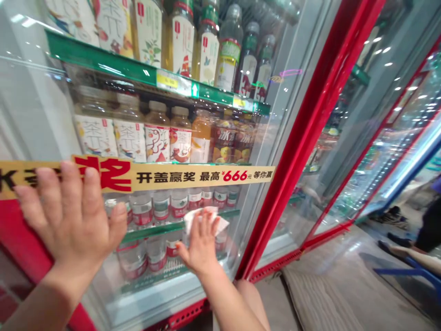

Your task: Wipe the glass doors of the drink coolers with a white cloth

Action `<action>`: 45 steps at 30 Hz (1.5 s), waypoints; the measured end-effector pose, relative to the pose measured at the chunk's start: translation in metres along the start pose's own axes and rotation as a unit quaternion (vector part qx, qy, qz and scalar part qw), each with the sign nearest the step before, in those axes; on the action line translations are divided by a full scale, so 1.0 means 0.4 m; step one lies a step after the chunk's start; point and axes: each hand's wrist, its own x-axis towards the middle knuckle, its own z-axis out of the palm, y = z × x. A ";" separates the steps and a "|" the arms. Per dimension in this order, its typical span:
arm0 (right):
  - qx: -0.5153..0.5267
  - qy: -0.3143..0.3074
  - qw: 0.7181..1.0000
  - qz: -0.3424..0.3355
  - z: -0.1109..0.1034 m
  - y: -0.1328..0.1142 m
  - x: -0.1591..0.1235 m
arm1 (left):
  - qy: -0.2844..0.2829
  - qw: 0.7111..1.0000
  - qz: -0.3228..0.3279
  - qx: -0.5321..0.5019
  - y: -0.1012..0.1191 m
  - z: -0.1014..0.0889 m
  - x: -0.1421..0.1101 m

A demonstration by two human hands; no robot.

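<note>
My left hand (74, 216) lies flat with its fingers apart, over the left part of the yellow promotional strip (203, 176) on the glass door. Lower and to the right, my right hand (203, 243) holds a white tissue (222, 224) against the glass under its outstretched fingers. The tissue's edges stick out above and to the right of the fingers. Behind the glass door (220, 271), bottled drinks (157, 131) stand in rows on green-edged shelves (131, 71). My hands hide part of the strip and some lower bottles.
A red door frame (310, 138) slants along the right side of the glass. More fridge doors run on beyond it. A ribbed grey mat (317, 299) lies on the floor at lower right. Farther right are a person's leg (409, 257) and a blue metal frame (396, 274).
</note>
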 end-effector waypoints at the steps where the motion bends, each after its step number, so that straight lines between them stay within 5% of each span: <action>1: 0.003 0.016 0.998 0.064 -0.012 0.053 0.027 | -0.006 0.998 0.044 0.043 0.001 0.002 0.001; 3: 0.018 0.048 0.981 0.185 -0.037 0.144 0.113 | -0.003 0.988 0.113 0.103 0.006 0.008 0.002; 5: 0.031 0.066 0.971 0.226 -0.062 0.174 0.218 | 0.022 0.986 0.130 0.102 0.008 0.014 0.002; 7: 0.039 0.048 0.989 0.131 -0.085 0.139 0.306 | 0.051 0.989 0.116 0.071 0.007 0.016 0.000; 9: 0.064 -0.011 0.996 -0.068 -0.108 0.073 0.367 | 0.072 0.993 0.088 0.017 0.007 0.013 -0.002; 12: 0.113 -0.087 0.941 -0.306 -0.147 -0.008 0.450 | 0.083 0.993 0.034 -0.076 0.022 0.007 -0.003; 17: 0.117 -0.085 0.950 -0.275 -0.179 -0.117 0.615 | 0.147 0.973 -0.044 -0.172 0.085 -0.001 -0.007; 23: 0.150 -0.107 0.880 -0.437 -0.132 -0.236 0.561 | 0.261 0.947 -0.064 -0.175 0.124 -0.060 -0.045; 29: 0.267 -0.103 0.900 -0.328 -0.130 -0.230 0.525 | 0.123 0.981 -0.064 -0.138 0.109 -0.048 -0.082; 34: 0.334 -0.043 0.890 -0.308 -0.154 -0.128 0.542 | 0.040 0.998 -0.044 -0.034 0.060 -0.027 0.028; 39: 0.244 0.158 0.936 -0.200 -0.193 0.120 0.457 | 0.044 0.982 -0.021 0.183 0.072 -0.024 0.213; 41: 0.158 0.178 0.965 -0.112 -0.201 0.233 0.394 | 0.013 0.971 0.034 0.238 0.086 -0.022 0.186; 45: 0.076 0.160 0.984 0.014 -0.165 0.384 0.263 | -0.079 0.933 0.194 0.292 0.061 -0.044 0.012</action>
